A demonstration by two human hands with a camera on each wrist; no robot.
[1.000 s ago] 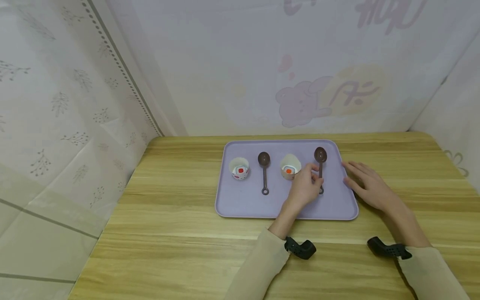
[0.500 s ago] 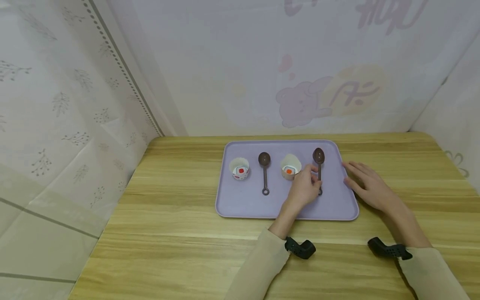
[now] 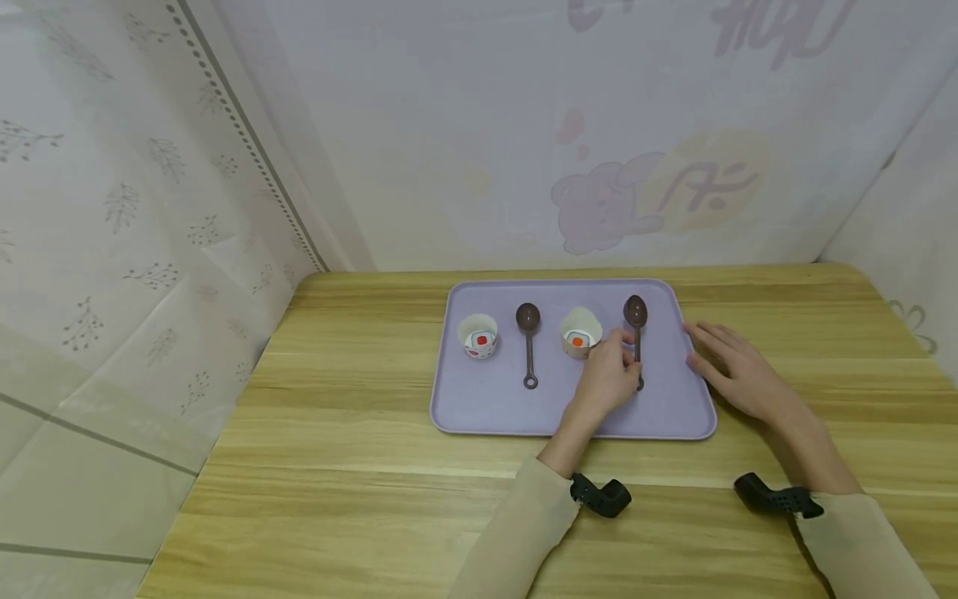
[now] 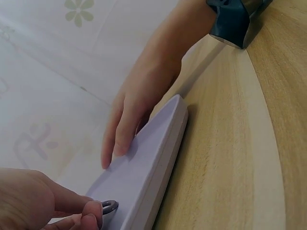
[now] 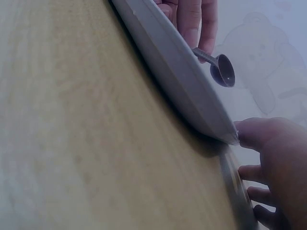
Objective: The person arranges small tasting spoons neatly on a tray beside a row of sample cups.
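On a lilac tray (image 3: 482,408) in the head view lie two brown spoons. My left hand (image 3: 608,373) pinches the handle of the right-hand spoon (image 3: 635,311) between thumb and fingers. The ring end of that handle (image 4: 110,206) sticks out past the fingertips in the left wrist view. Just left of this hand stands a paper cup (image 3: 580,323) with an orange-marked piece inside. My right hand (image 3: 737,374) has its fingers extended and touches the tray's right edge, holding nothing. In the right wrist view, the gripped spoon's bowl (image 5: 223,72) shows above the tray rim.
Farther left on the tray are the second spoon (image 3: 528,320) and another paper cup (image 3: 477,327) with a red-marked piece inside. The tray sits on a wooden table (image 3: 359,374). A printed curtain (image 3: 449,150) hangs behind the table.
The right-hand spoon's bowl has shifted slightly left in my left hand's pinch and turned a little. My right hand has stayed at the tray's edge.
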